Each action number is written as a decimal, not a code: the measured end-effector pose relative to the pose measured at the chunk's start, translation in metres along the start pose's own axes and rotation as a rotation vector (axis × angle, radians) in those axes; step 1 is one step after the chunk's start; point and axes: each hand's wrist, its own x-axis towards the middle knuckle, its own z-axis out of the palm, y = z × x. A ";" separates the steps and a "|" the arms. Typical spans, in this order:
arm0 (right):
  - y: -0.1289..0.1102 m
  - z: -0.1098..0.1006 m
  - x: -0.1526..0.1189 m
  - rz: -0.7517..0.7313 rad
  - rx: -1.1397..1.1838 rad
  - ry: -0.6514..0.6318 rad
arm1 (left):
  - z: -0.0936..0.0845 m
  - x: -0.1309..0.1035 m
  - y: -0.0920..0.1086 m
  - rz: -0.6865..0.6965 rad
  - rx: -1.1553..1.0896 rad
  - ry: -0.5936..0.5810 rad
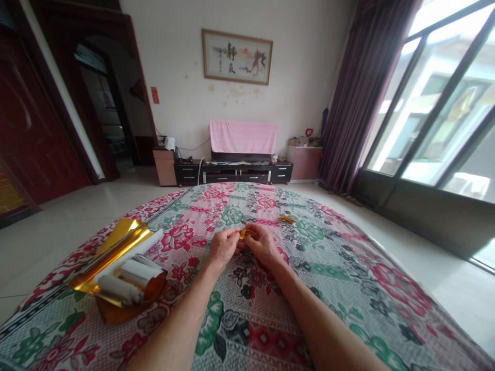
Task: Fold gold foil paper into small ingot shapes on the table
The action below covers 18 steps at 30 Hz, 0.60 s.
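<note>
While the left hand (223,248) and right hand (264,245) pinch the gold foil (244,235) between closed fingers (232,235) over the cloth (328,288), we judge light, even pressure soundest; we advise steadying one edge lest it tear.

Glaring window (436,111) daylight, blurred, stretched edges

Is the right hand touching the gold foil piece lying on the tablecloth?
Apart. The head view shows bare flowered tablecloth between the right hand and the gold foil piece, which lies farther away and to the right.
</note>
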 end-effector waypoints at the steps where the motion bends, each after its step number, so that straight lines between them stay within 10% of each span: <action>1: 0.001 0.000 0.001 0.007 0.027 -0.002 | 0.001 0.000 -0.001 0.004 0.008 -0.002; 18: -0.005 -0.001 0.002 0.092 0.190 -0.011 | 0.005 0.001 -0.007 0.043 0.057 0.002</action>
